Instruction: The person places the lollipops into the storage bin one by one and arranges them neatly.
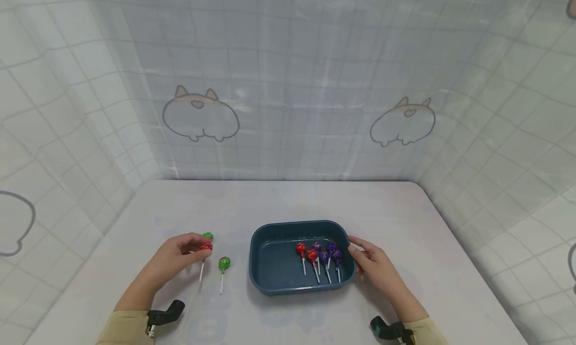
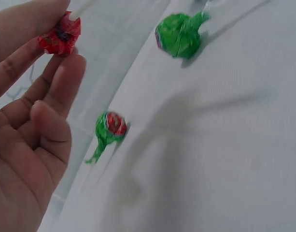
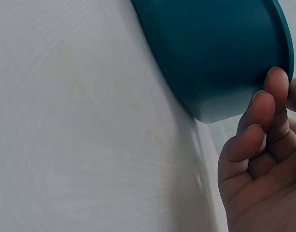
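Note:
My left hand pinches a red-wrapped lollipop between thumb and fingers, its head in the grip and its white stick pointing down in the head view. Two green lollipops are near that hand: one lies just to its right, the other is partly hidden behind its fingers. At the right end of a dark teal tray, my right hand holds the rim, thumb on top and curled fingertips against the outer wall. Inside the tray are two red lollipops and several purple ones, grouped toward the right.
The tray stands on a white table, right of the green lollipops. A pale grid-patterned curtain with cartoon animal drawings encloses the back and both sides of the table. Each wrist wears a black camera strap.

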`<action>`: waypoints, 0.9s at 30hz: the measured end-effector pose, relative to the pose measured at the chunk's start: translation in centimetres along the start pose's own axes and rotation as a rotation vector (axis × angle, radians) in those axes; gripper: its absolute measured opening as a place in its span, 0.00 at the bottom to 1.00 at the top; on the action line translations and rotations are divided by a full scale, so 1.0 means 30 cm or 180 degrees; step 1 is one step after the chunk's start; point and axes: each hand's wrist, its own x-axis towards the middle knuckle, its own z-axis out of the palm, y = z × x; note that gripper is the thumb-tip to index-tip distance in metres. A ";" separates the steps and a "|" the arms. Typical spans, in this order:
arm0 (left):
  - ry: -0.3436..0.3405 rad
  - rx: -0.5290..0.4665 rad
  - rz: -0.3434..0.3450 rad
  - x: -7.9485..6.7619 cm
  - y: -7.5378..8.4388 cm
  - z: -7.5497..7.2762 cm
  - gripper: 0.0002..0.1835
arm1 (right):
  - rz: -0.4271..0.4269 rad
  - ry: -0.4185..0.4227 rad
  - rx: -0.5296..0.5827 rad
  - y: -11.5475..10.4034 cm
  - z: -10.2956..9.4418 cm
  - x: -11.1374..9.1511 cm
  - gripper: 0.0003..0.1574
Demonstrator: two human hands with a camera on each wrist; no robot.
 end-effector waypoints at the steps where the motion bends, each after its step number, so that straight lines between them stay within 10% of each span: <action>1: 0.0012 -0.0033 0.0042 0.001 0.002 0.003 0.20 | -0.0003 -0.0001 0.0003 0.001 0.000 0.000 0.30; 27: -0.0356 -0.0448 0.0419 0.085 0.165 0.083 0.21 | -0.0056 0.0002 -0.0011 0.010 0.000 0.005 0.31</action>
